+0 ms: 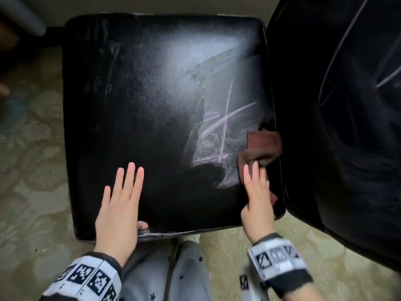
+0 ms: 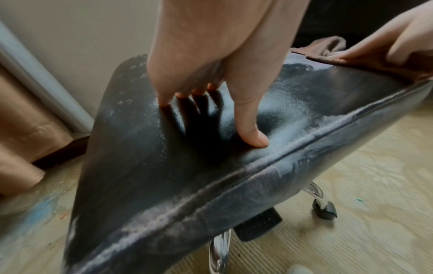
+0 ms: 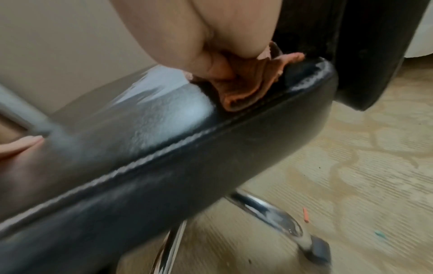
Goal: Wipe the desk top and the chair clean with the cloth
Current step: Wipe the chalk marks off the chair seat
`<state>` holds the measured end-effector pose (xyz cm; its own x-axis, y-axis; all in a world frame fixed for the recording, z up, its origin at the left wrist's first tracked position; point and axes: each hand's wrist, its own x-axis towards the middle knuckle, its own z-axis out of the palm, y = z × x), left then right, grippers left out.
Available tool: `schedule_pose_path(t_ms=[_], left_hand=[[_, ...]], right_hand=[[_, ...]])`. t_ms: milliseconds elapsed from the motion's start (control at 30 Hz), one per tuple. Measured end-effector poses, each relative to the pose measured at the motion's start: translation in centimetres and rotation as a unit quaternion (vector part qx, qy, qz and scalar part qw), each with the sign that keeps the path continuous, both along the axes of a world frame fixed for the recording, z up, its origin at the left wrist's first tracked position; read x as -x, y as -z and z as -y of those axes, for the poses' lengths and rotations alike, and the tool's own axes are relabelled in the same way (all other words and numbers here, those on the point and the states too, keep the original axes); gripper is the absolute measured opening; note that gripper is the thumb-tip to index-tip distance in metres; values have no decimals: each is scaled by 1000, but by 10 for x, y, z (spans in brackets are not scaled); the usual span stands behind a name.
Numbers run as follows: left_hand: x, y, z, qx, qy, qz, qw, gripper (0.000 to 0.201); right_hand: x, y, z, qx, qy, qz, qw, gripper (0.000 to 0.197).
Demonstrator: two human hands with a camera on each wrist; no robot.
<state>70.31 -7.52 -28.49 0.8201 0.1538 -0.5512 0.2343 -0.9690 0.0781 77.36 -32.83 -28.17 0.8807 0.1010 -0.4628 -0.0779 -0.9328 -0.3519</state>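
Chair seat wipe: two hands, one cloth.
Left hand flat on seat, fingers straight; right hand presses cloth (fingers straight).

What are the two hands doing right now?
Left hand: open, fingers straight, resting flat on the chair seat.
Right hand: open, fingers straight, pressing the brown cloth on the seat near the backrest.

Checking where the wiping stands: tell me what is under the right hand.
The brown cloth lies under the right hand, pressed onto the chair seat near its backrest edge. The seat surface beneath the cloth is covered and cannot be seen.
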Motion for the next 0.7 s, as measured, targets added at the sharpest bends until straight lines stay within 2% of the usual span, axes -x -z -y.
schedule_pose_path(t_ms=[167,233,333,433,500,567,633,700], left_hand=[[-2,-2,1,-3,4,-19,1000,136],[-1,-4,3,-8,18,-22,1000,131],[-5,-8,2,-11,4,-16,1000,142],[-1,-3,-1,-2,6,-4,1000,147],[-3,0,-5,23,-8,-1,1000,152],[-2,-2,-5,20,-12,-32,999,152],[-5,-9,-5,10,12,-30,999,144],[-7,-18,-2,22,11,-23,999,132]], right_hand=[[-109,7,-21,54,9,2,998,94],[-95,4,-30,68,-7,0,998,95],[-7,3,-39,53,-66,15,996,106],[57,9,-36,-41,-63,10,997,119],[39,15,-36,-52,-71,13,996,116],[-2,14,-40,-46,-73,30,996,108],[-38,10,-44,-49,-87,16,995,103],[-37,8,-43,-37,-90,10,995,105]])
